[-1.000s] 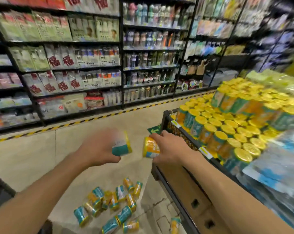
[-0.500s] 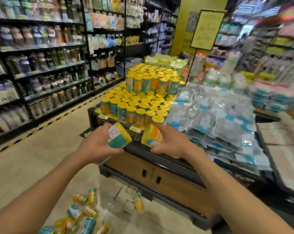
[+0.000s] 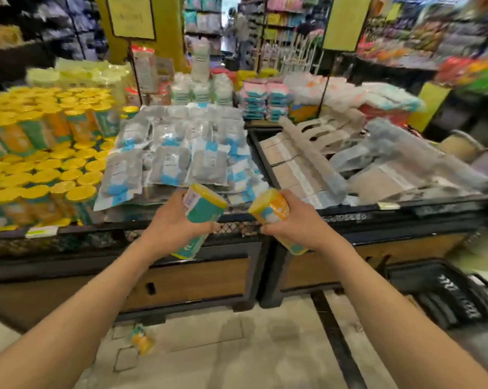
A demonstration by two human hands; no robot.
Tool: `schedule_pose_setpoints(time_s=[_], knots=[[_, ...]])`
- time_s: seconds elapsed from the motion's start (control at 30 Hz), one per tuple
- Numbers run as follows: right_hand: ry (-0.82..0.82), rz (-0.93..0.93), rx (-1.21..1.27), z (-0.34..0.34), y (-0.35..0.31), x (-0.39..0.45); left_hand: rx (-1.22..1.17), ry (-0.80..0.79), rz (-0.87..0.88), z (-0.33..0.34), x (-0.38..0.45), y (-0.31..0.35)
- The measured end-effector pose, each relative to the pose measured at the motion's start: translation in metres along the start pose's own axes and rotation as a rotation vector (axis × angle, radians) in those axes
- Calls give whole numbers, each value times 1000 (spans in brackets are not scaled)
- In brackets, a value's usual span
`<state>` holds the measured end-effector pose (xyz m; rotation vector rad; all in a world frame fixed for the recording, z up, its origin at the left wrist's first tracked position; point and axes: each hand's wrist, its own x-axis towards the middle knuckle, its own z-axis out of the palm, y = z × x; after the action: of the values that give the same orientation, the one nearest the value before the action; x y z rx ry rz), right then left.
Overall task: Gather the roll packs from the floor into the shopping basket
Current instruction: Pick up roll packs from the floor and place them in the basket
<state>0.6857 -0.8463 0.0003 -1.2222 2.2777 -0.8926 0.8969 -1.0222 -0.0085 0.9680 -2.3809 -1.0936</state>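
The left hand [image 3: 171, 230] grasps a teal roll pack [image 3: 200, 220], fingers curled round its middle. Its long axis runs from 7 o'clock at the low end to 1 o'clock at the yellow cap, which points up and away toward the table [image 3: 237, 220]. The right hand [image 3: 298, 226] grasps an orange roll pack [image 3: 272, 210] the same way; its long axis leans the opposite way, the yellow cap toward 11 o'clock and the low end toward 5 o'clock under the palm. The two caps tilt toward each other, near but apart. Both packs are held in front of the table's dark edge. One more roll pack [image 3: 143, 339] lies on the floor [image 3: 265, 355] at 7 o'clock, blurred. The black shopping basket [image 3: 444, 293] sits on the floor at 4 o'clock, well apart from both hands.
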Motion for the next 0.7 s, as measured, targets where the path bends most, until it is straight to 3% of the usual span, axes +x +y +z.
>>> schedule_pose_setpoints(time_s=[0.37, 0.7], knots=[[387, 366, 234, -161, 209, -105, -241, -318, 111, 245, 69, 169], [727, 660, 415, -229, 318, -182, -325, -700, 235, 420, 114, 274]])
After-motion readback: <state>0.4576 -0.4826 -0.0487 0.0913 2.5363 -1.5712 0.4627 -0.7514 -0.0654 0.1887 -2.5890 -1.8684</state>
